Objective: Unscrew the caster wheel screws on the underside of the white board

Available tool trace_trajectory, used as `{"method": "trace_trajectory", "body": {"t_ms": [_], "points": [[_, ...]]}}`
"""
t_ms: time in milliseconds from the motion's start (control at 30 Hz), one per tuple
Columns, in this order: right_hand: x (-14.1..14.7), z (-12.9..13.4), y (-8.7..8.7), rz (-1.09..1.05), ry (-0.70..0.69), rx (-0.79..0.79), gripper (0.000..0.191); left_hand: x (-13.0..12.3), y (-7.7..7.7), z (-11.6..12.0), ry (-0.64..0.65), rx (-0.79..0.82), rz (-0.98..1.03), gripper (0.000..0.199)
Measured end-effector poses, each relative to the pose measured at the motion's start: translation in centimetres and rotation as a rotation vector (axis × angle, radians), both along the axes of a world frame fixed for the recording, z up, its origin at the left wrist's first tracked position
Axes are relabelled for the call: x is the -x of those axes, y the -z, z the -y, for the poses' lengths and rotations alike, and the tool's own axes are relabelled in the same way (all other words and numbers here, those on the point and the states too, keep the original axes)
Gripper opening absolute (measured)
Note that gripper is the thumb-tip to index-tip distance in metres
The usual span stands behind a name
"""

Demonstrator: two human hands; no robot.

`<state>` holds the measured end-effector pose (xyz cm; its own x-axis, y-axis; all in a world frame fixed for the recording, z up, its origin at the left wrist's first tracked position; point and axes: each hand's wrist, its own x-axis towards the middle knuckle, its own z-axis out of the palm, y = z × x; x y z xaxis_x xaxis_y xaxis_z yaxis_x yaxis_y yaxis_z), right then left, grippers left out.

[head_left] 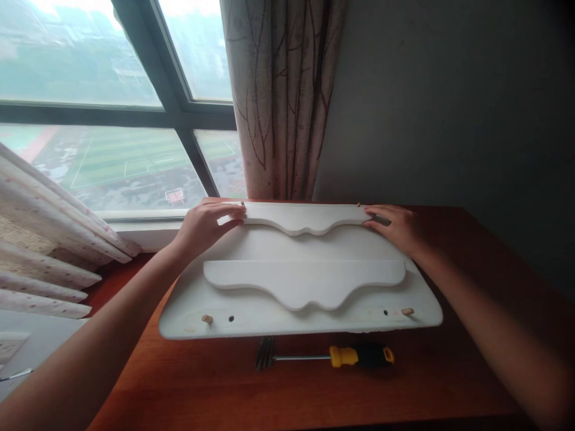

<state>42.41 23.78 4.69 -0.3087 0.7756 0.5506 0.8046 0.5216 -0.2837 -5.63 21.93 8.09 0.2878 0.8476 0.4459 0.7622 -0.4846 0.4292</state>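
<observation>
At the far side of a white board (296, 244), my left hand (209, 222) and my right hand (398, 227) pinch the two ends of a white scalloped panel (305, 216). Small wooden dowels show at its upper edge near my fingertips. A second scalloped panel (305, 281) lies on the board nearer to me, with neither hand on it. Along the board's near edge a left dowel (207, 319) and a right dowel (408, 312) stick up, each beside a dark hole.
A yellow and black screwdriver (345, 356) lies on the reddish wooden table (287, 395) before the board, its tip by a small pile of screws (265, 353). Behind are a window, a curtain (287, 102) and a grey wall.
</observation>
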Motion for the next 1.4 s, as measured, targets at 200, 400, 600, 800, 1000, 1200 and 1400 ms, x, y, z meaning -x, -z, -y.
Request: {"method": "trace_trajectory", "body": {"t_ms": [200,400,600,800,1000,1200,1400], "points": [[-0.2,-0.8,-1.1,-0.033,-0.003,0.103,0.025,-0.3,-0.5,-0.3,0.071,-0.070,-0.034,0.036],[-0.4,-1.3,-1.1,-0.007,-0.048,0.119,0.027,-0.2,0.3,-1.0,0.007,-0.104,-0.127,0.032],[0.1,-1.3,-0.4,0.076,-0.106,-0.009,0.029,0.1,0.6,-1.6,0.015,-0.108,-0.097,0.037],[0.2,-2.1,-0.6,0.088,-0.106,-0.058,0.025,0.5,0.1,-2.7,0.058,-0.177,-0.070,0.039],[0.4,-3.2,-1.8,-0.070,-0.042,-0.032,0.025,0.6,-1.2,-4.4,0.009,-0.089,0.090,0.040],[1.1,-3.9,-2.7,-0.148,-0.021,0.026,0.024,0.8,-0.7,-6.0,-0.041,0.061,0.254,0.045],[1.1,-3.9,-2.9,-0.151,-0.010,0.073,0.026,1.0,0.0,-6.0,-0.038,0.135,0.332,0.047]]}}
